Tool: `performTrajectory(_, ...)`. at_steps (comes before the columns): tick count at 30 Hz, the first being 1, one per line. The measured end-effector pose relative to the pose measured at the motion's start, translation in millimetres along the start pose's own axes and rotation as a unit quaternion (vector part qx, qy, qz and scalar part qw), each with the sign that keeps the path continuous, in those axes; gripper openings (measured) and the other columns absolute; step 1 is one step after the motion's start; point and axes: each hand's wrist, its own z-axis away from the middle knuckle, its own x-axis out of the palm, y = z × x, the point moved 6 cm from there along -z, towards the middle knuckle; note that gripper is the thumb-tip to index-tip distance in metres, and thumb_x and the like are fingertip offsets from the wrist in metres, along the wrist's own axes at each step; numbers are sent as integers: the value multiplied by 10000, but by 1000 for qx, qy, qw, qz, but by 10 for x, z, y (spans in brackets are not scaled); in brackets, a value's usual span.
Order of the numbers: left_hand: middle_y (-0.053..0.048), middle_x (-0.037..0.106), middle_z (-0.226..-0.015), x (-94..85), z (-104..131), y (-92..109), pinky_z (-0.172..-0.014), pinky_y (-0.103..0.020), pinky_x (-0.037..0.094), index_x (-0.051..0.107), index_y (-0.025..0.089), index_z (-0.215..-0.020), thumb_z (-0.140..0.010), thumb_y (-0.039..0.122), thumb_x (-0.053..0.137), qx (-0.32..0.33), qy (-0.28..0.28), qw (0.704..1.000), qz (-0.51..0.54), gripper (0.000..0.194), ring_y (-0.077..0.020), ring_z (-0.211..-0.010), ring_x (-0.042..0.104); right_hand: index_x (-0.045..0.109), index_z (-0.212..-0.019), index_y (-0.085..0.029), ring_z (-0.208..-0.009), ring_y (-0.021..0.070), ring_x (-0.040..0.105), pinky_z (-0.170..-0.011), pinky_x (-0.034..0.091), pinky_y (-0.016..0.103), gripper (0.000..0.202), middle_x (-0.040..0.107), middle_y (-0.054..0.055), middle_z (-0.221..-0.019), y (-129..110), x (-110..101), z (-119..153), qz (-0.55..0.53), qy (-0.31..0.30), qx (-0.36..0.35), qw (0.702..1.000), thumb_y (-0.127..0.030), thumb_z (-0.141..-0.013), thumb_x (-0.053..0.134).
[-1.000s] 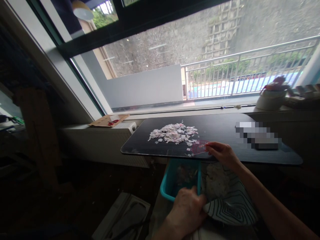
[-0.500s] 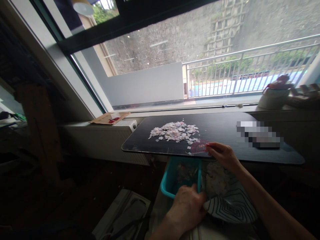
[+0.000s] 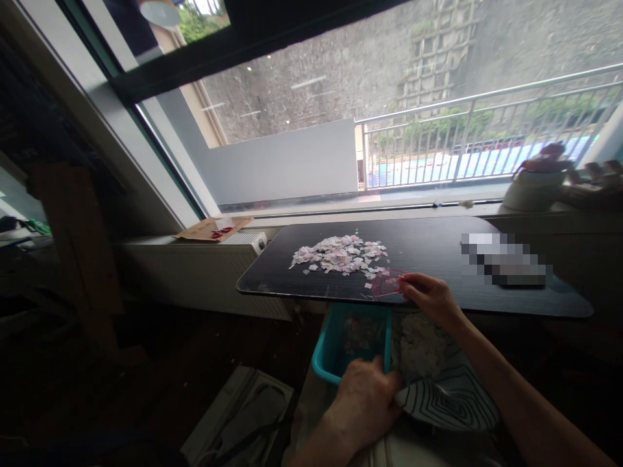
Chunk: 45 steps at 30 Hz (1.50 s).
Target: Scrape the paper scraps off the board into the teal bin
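My right hand [image 3: 431,295] pinches a see-through pink protractor [image 3: 387,284] by its right end. The protractor lies low over the front edge of the black tabletop [image 3: 423,250], beside a loose heap of small pale paper scraps [image 3: 341,253]. Lower down, my left hand [image 3: 367,399] is closed on the near right rim of a turquoise basket [image 3: 321,363], which stands under the table edge with scraps inside. Touching that hand on the right is a black-and-white lined piece [image 3: 450,405], apparently a bag, with pale scraps [image 3: 421,347] behind its edge.
A pixelated object [image 3: 506,263] lies on the table's right part. Red-handled scissors [image 3: 222,232] rest on brown cardboard [image 3: 199,230] at the left sill, above a white radiator [image 3: 209,269]. A pale pot-like object [image 3: 533,188] stands on the right sill. A grey-white box [image 3: 238,415] sits on the floor.
The protractor and my right hand have shifted slightly left and up. A scrap at the table's front edge is no longer there. My left hand stays on the basket.
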Motion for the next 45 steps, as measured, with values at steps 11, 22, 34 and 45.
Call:
performTrajectory(11, -48, 619, -841, -6, -7, -3, -644, -294, 474, 637, 213, -860, -783, 344, 585, -1, -17, 1000, -7, 161, -217, -714, 605, 692, -808, -166, -617, 180, 634, -585, 513, 288, 257, 707, 51, -700, -14, 20, -6, 5, -8, 20, 1000, -392, -698, 635)
performTrajectory(22, -49, 609, -849, -42, -9, 4, -676, -300, 477, 636, 211, -870, -787, 339, 590, -8, -36, 999, 4, 160, -225, -746, 612, 688, -775, -166, -543, 153, 589, -514, 480, 262, 231, 675, 33, -634, 28, 18, -20, 9, 0, 25, 1000, -375, -702, 621)
performTrajectory(34, -56, 616, -867, -23, -1, -2, -663, -301, 465, 634, 216, -892, -808, 360, 564, -2, -35, 999, 6, 180, -230, -751, 609, 691, -798, -174, -646, 192, 648, -613, 515, 299, 239, 710, 55, -711, -63, 46, -3, 67, -8, -27, 997, -388, -719, 619)
performTrajectory(45, -49, 613, -859, -11, 7, -1, -645, -295, 434, 623, 212, -880, -813, 356, 555, 8, 4, 1000, 3, 173, -223, -735, 597, 688, -835, -180, -668, 197, 645, -633, 516, 308, 253, 708, 61, -751, -51, -68, 62, 101, 29, -42, 994, -406, -752, 610)
